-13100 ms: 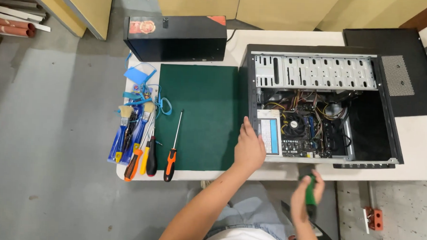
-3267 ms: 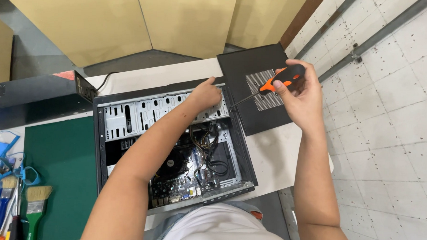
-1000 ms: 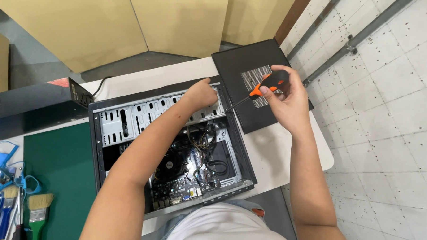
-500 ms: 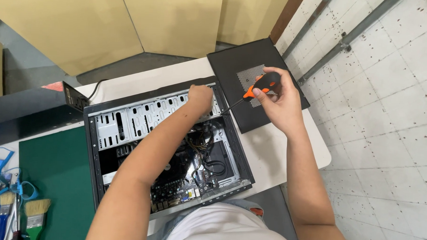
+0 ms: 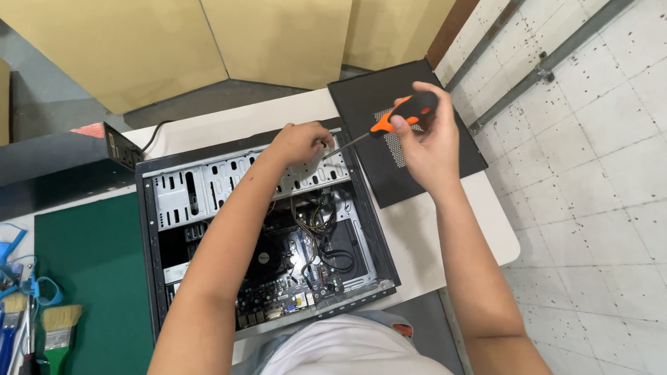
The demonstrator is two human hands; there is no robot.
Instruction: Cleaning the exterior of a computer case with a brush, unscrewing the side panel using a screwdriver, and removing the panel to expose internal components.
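Note:
An open black computer case (image 5: 376, 237) lies on its side on the white table (image 5: 435, 235), showing its drive bays, cables and motherboard. My left hand (image 5: 299, 142) reaches across the case and rests with curled fingers on the top right corner of the metal drive cage. My right hand (image 5: 424, 135) grips a screwdriver with an orange and black handle (image 5: 406, 112); its thin shaft slants down-left and its tip sits by my left fingers at the case's edge.
The removed black side panel (image 5: 366, 96) lies on the table behind my right hand. A green mat (image 5: 87, 253) lies left of the case, with brushes and blue-handled tools (image 5: 18, 317) at the far left. A black box (image 5: 46, 163) with a cable stands behind the case.
My head view shifted slightly. My right hand with the screwdriver has stayed near the case's top right corner, and my left hand stays on the drive cage.

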